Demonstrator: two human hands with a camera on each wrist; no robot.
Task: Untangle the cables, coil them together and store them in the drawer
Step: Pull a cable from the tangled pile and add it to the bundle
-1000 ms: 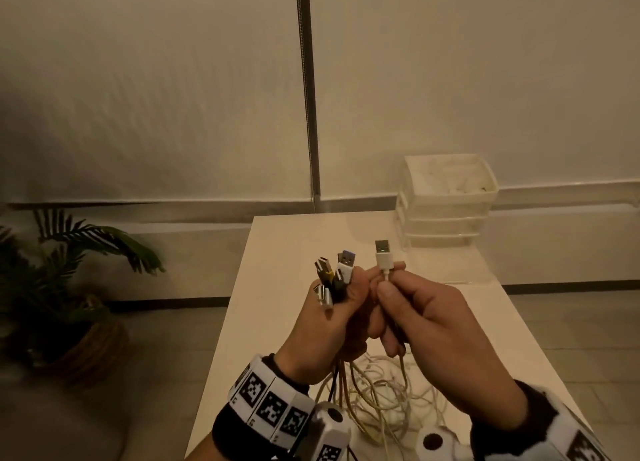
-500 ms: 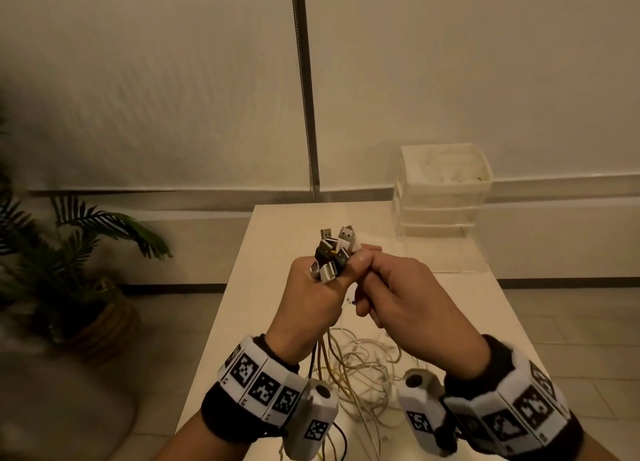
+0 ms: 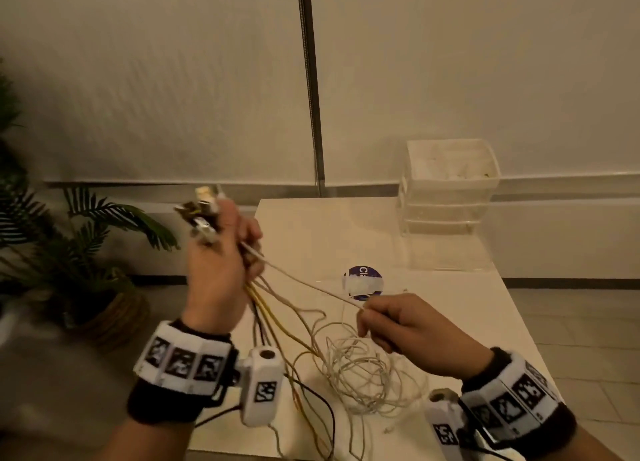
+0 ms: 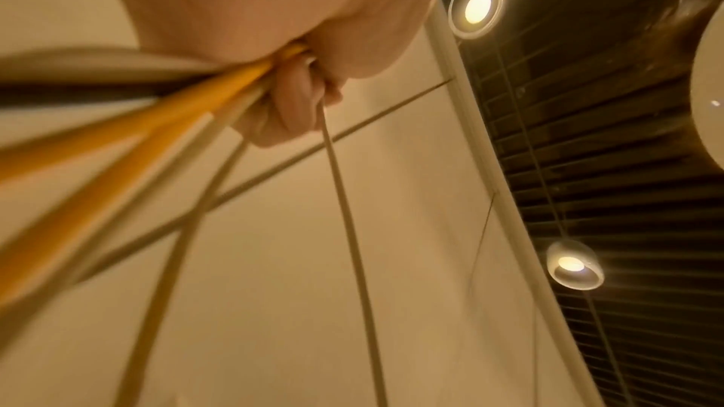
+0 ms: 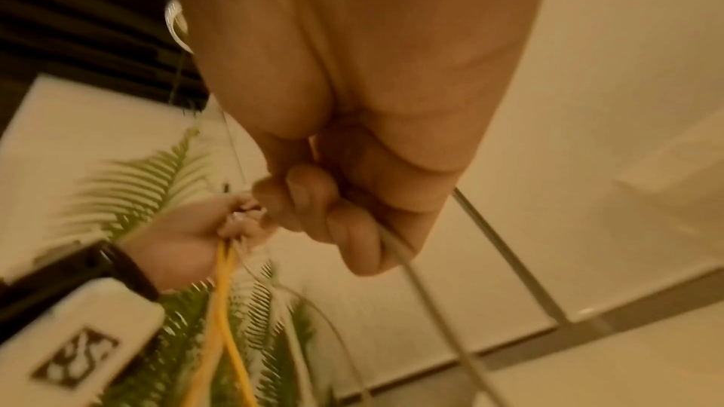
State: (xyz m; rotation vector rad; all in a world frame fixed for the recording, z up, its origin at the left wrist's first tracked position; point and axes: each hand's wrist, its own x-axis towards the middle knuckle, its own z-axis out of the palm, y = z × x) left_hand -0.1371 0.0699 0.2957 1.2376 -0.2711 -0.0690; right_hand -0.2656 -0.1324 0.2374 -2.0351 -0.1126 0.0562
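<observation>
My left hand (image 3: pixel 221 252) is raised at the table's left edge and grips a bundle of cable plugs (image 3: pixel 202 211), which stick out above its fingers. White, yellow and dark cables (image 3: pixel 266 308) hang from it to a loose tangle (image 3: pixel 360 367) on the white table (image 3: pixel 311 239). My right hand (image 3: pixel 391 317) is lower and to the right, pinching one white cable (image 3: pixel 304 282) that runs taut up to the left hand. In the left wrist view yellow cables (image 4: pixel 188 110) leave the fist. In the right wrist view the white cable (image 5: pixel 415 277) passes under curled fingers (image 5: pixel 313 197).
A clear plastic drawer unit (image 3: pixel 450 187) stands at the table's far right corner, its top tray open. A round blue sticker (image 3: pixel 363 282) lies mid-table. A potted plant (image 3: pixel 79 252) stands on the floor to the left. A wall is behind.
The hands have parted: the left rose and moved left with the plugs, the right slid down and right along a white cable, pulling it taut.
</observation>
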